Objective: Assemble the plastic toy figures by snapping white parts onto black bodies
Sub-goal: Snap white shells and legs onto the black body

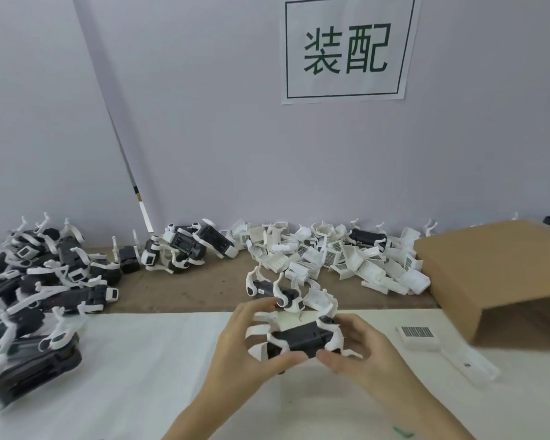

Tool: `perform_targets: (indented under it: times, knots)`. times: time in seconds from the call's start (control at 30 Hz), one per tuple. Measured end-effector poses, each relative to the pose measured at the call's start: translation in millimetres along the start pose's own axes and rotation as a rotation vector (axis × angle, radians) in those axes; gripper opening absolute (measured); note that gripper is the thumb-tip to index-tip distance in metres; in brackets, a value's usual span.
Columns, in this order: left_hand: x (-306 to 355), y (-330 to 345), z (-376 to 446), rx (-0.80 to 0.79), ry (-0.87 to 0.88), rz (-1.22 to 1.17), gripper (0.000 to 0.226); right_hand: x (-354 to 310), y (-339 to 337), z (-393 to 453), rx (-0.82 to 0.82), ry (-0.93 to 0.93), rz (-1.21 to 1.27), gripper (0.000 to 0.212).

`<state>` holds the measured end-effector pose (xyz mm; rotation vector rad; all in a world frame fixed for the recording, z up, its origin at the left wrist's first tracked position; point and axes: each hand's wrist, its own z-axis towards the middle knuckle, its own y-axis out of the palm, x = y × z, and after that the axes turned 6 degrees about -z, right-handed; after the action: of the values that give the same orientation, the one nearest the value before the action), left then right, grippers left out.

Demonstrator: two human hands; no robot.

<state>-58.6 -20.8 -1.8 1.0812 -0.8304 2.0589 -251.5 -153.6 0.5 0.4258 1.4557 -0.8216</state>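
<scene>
A white paper sign (346,47) in the upper right of the frame hangs on the wall, printed with two dark green characters, "装配", inside a thin rectangular border. No other writing can be read; small labels on some toy parts are too blurred to make out.

In the lower middle of the frame, two hands hold one black toy body (300,339) with white legs already on it, just above the white sheet (124,376) covering the near part of the table. The left hand (245,344) has its grip curled round the body's left end, thumb below and fingers over the top. The right hand (359,347) pinches the right end, thumb against the near edge, fingers wrapped behind a white part (323,301) that sits at the body's far right end.

Just behind the hands lies one more assembled figure (275,292) on the brown table (188,293). A heap of loose white parts (331,255), too many and too tangled to count, runs along the wall at middle right, with one black body (367,238) lying among them. A cluster of finished figures (185,246) sits at centre left, and a large pile of them (35,281) fills the left side; no count is possible. One white grille piece (418,336) rests on the sheet at the right, near one open cardboard box (489,274).
</scene>
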Motion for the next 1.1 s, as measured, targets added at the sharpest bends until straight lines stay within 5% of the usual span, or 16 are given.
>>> perform_targets:
  times: [0.2,0.53,0.73,0.93,1.1]
  knots:
    - [-13,10,-4,-0.047,-0.313,-0.277,0.092,0,5,0,0.017,0.135,0.218,0.065]
    - [-19,13,1,-0.025,-0.447,-0.511,0.091,-9,2,-1,0.043,0.076,0.240,0.057]
    - [-18,5,2,-0.137,-0.412,-0.508,0.074,-13,-23,-5,-0.329,0.249,0.354,0.060]
    - [-19,-1,4,-0.240,-0.383,-0.566,0.066,2,-44,1,-0.459,0.260,0.667,0.072]
    - [-15,-2,7,-0.190,-0.499,-0.858,0.059,7,-36,6,-0.361,0.274,0.658,0.041]
